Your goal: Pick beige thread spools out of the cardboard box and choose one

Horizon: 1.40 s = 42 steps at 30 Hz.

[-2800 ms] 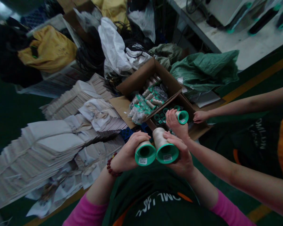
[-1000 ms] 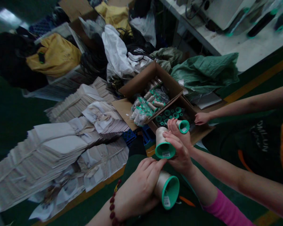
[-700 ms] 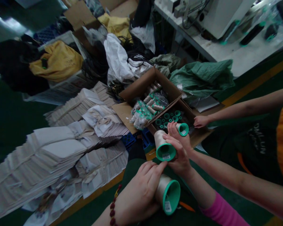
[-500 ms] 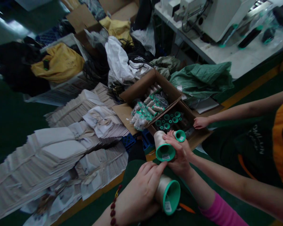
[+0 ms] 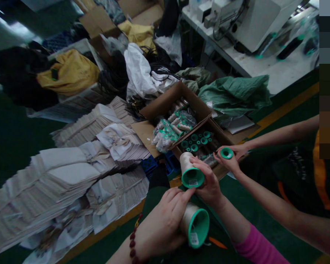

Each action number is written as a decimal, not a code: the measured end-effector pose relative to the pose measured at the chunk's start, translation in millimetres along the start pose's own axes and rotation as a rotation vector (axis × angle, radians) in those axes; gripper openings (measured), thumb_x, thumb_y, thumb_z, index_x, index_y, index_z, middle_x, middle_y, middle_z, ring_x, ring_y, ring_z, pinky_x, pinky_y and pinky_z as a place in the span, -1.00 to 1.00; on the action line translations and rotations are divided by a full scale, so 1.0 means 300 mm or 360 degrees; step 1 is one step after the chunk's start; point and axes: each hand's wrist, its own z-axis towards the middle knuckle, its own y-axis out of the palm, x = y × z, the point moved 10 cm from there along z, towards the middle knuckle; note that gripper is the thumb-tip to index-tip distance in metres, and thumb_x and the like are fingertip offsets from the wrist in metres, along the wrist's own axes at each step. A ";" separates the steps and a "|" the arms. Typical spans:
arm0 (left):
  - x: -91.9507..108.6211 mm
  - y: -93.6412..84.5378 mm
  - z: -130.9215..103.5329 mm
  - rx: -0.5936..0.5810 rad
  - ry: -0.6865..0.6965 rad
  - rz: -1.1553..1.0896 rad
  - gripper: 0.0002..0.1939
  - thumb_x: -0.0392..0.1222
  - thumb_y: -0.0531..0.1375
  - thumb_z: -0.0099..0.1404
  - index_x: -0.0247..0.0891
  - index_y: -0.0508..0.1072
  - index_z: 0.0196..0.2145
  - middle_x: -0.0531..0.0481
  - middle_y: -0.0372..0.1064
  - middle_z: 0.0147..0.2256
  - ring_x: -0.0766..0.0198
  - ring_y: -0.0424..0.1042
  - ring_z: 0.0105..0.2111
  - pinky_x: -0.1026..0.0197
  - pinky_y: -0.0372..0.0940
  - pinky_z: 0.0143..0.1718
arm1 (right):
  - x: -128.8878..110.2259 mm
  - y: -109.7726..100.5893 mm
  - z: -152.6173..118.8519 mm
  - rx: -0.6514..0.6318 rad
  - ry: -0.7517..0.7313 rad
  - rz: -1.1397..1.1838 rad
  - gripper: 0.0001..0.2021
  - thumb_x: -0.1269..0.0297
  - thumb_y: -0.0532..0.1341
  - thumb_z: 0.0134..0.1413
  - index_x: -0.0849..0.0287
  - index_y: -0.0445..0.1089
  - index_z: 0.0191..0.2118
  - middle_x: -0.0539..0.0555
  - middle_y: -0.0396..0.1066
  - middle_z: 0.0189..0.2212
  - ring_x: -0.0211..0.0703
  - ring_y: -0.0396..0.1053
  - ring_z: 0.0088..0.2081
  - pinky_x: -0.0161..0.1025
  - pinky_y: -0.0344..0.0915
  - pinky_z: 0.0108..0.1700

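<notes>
Shifted since the frame half a second ago: the co-worker's small spool (image 5: 226,153), then just beside my right hand (image 5: 210,181), now sits farther right, between the co-worker's hands (image 5: 232,165), while my own two spools have hardly moved. I hold the lower spool (image 5: 193,220) in my left hand (image 5: 165,216), its fingers curled over the pale thread; the hollow green mouth, bearing a white label, faces me and slants to the right. My right hand is closed about the side of the upper spool (image 5: 190,169), which leans with its labelled green mouth toward me. One left fingertip ends at the upper spool's rim; I cannot tell whether it touches. Red beads of a bracelet (image 5: 132,240) circle the left wrist, and a pink sleeve (image 5: 258,244) covers the right forearm. Just beyond the upper spool I see the near box (image 5: 222,132), open, with round green spool ends showing inside; adjoining it, the far box (image 5: 166,98) holds pale spools, many under clear plastic. Part of a blue crate (image 5: 151,165) shows beside the boxes. Tied paper stacks (image 5: 67,176) spread to the left, with a yellow bag (image 5: 70,73) behind them. Right of the far box lies a green sack (image 5: 233,91); beyond it, a white table (image 5: 276,75) bears a machine (image 5: 261,25).
</notes>
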 end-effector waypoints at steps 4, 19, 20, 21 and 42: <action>-0.003 0.003 -0.003 0.0001 -0.0020 -0.0008 -0.05 -0.33 0.23 0.11 -0.24 -0.22 0.32 -0.14 0.16 0.14 0.04 0.08 0.16 -0.01 0.06 0.25 | -0.003 0.002 0.003 -0.0011 0.0002 -0.0021 -0.35 0.33 0.36 0.03 -0.02 0.13 0.22 0.16 0.23 0.18 0.18 0.19 0.19 0.29 0.05 0.27; -0.051 0.061 0.056 -0.0024 -0.0034 -0.0049 -0.10 -0.32 0.22 0.12 -0.11 -0.16 0.30 -0.11 0.16 0.16 0.03 0.11 0.16 -0.09 0.11 0.22 | 0.071 -0.030 -0.031 -0.0006 0.0178 -0.0068 -0.36 0.35 0.37 0.01 -0.03 0.15 0.20 0.11 0.24 0.16 0.09 0.18 0.20 0.18 0.03 0.30; -0.055 0.069 0.056 -0.0036 -0.0032 -0.0051 -0.10 -0.32 0.22 0.12 -0.11 -0.16 0.30 -0.11 0.15 0.17 0.03 0.11 0.16 -0.09 0.11 0.23 | 0.076 -0.029 -0.041 -0.0012 0.0195 -0.0077 -0.36 0.35 0.37 0.01 -0.03 0.15 0.19 0.11 0.24 0.16 0.08 0.18 0.20 0.16 0.02 0.30; -0.059 0.077 0.055 -0.0046 -0.0030 -0.0054 -0.10 -0.33 0.22 0.11 -0.11 -0.16 0.30 -0.11 0.15 0.17 0.04 0.11 0.16 -0.09 0.11 0.23 | 0.082 -0.025 -0.052 -0.0025 0.0220 -0.0080 -0.36 0.34 0.37 0.00 -0.03 0.15 0.20 0.11 0.24 0.16 0.07 0.18 0.20 0.15 0.01 0.31; -0.286 0.083 0.001 0.0152 -0.0097 -0.0054 -0.50 -0.35 0.18 0.22 -0.05 0.26 0.10 -0.15 -0.01 0.24 -0.09 0.05 0.25 -0.26 0.07 0.22 | 0.269 -0.044 -0.256 0.0047 0.0828 -0.0417 -0.38 0.35 0.39 -0.13 0.02 0.21 0.10 0.09 0.29 -0.02 0.02 0.27 0.02 -0.04 0.23 0.09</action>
